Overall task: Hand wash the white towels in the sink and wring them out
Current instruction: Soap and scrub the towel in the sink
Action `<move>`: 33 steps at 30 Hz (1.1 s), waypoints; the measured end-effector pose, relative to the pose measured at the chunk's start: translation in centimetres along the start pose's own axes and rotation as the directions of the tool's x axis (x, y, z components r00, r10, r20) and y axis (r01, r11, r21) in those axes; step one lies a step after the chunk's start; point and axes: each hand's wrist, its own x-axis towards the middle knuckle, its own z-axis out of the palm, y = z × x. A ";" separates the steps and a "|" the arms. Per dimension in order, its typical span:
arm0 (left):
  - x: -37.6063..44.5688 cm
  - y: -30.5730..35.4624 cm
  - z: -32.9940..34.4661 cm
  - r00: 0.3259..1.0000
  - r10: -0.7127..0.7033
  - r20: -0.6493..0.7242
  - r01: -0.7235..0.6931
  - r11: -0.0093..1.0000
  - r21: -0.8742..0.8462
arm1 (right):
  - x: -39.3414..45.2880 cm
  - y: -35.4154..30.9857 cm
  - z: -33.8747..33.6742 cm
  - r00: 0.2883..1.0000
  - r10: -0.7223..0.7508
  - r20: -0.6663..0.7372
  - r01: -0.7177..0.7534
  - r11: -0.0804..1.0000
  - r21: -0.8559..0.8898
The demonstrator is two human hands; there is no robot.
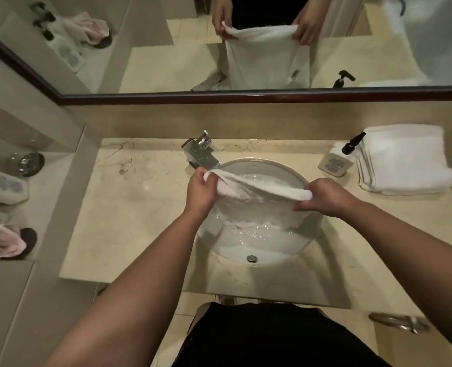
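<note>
White towel (256, 197) stretched between both hands' fingers (303, 206) over sink (293, 173).

Pump bottle (337, 160) right on marble counter (140, 207); glass (26, 162) far left.

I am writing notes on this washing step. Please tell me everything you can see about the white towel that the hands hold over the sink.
The white towel is terry cloth and looks wet. Its top edge is stretched between the left hand and the right hand, which grip its two ends. The rest hangs down into the round sink, its lower part in the water. The mirror shows it hanging flat.
</note>
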 end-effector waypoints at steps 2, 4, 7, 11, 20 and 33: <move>0.0 0.1 0.0 0.999 -0.011 -0.033 0.010 1.000 -0.028 | 0.1 0.4 -0.5 0.999 0.031 -0.009 -0.031 0.998 -0.054; -0.3 0.2 0.0 0.998 -0.039 -0.055 0.036 0.998 -0.055 | 0.0 1.3 -0.8 0.999 0.041 -0.033 -0.041 0.999 -0.001; -0.7 0.7 -0.1 0.998 -0.067 -0.019 0.065 0.995 -0.078 | -0.2 2.2 -0.9 0.996 0.079 -0.045 -0.057 0.929 0.367; -0.8 0.7 -0.1 0.981 -0.056 0.186 0.058 0.998 -0.006 | -0.1 1.0 -0.8 0.984 0.097 -0.151 0.015 0.796 0.606; -1.4 -0.3 0.8 0.968 0.055 0.246 -0.102 0.978 0.180 | 1.5 -3.2 -2.1 0.982 0.188 0.029 -0.105 0.412 0.905; -2.1 -0.2 0.9 0.976 0.009 0.217 -0.016 0.999 0.031 | 1.4 -3.7 -2.7 0.994 0.086 -0.074 0.012 0.565 0.825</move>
